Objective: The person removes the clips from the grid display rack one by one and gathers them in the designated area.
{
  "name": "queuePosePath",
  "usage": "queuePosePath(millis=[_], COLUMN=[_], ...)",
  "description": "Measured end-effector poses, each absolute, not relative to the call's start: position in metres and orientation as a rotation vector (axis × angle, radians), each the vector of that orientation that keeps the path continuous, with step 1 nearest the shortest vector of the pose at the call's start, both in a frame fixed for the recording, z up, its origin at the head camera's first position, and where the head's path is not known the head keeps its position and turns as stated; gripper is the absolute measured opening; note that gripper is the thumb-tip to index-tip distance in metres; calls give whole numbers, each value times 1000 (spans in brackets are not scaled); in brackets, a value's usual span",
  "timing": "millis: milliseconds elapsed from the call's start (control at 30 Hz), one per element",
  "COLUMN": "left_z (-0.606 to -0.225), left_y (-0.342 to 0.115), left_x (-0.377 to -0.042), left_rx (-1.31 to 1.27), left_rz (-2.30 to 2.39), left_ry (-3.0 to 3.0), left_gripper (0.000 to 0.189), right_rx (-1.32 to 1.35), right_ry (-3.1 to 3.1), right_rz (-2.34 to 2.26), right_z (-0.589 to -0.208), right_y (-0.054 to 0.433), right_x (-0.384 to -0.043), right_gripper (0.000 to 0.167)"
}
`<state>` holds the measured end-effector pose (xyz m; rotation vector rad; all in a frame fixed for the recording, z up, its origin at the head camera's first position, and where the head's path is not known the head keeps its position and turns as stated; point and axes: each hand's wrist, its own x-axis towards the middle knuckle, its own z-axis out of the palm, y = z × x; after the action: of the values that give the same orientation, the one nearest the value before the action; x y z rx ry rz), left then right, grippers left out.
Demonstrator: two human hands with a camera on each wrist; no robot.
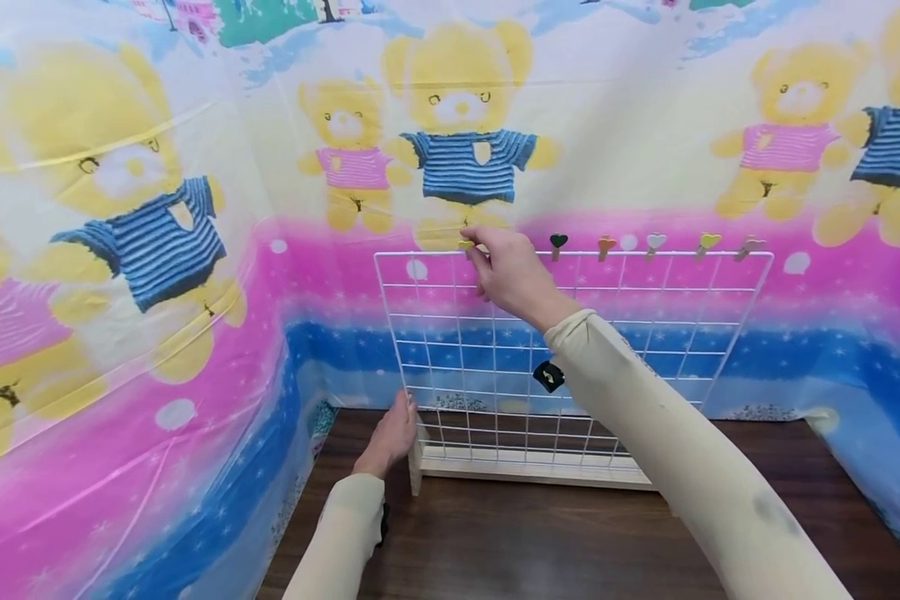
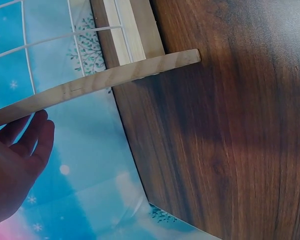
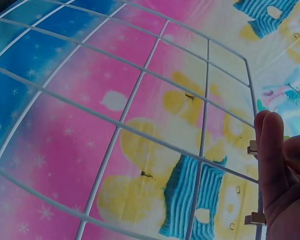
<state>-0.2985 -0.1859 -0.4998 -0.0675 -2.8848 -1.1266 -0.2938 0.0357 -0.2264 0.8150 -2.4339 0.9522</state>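
A white wire grid panel (image 1: 540, 350) stands upright in a pale wooden base (image 1: 525, 471) on a dark wood table. My right hand (image 1: 512, 268) is at the panel's top edge, toward the left, and pinches a small wooden clothespin with a yellow heart (image 1: 465, 244). In the right wrist view, one clip (image 3: 252, 147) sits by the fingertips and another clip (image 3: 255, 218) lower beside the hand. With fingers lightly bent, my left hand (image 1: 392, 435) rests against the stand's wooden side post (image 2: 105, 80). Its thumb is hidden in the left wrist view.
Along the top wire to the right are heart clothespins: dark green (image 1: 558, 242), orange (image 1: 606, 246), white (image 1: 655, 242), yellow (image 1: 708, 242) and pale pink (image 1: 750, 247). A bear-printed cloth (image 1: 630, 142) hangs behind and at the sides. The brown tabletop (image 1: 540, 542) extends in front of the base.
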Motion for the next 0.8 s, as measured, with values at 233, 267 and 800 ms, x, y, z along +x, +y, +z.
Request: queuePosePath(millis=[233,267,800], left_z=[-500,-500,-500], left_y=[-186,-186,-188], left_x=[-300,-300,-302], left_rx=[-43,-43,-79], left_rz=[-1130,-1130,-1119], left_ry=[-2886,-2885,-2893], left_gripper=[30,30,28], right_rx=[771,765,719], right_ry=[-2408,-2407,-2351], right_rz=[1148,1163,1138], right_z=[-224,-224,-223], right_y=[33,32,31], right_x=[-295,-296,-300], right_gripper=[30,29,21])
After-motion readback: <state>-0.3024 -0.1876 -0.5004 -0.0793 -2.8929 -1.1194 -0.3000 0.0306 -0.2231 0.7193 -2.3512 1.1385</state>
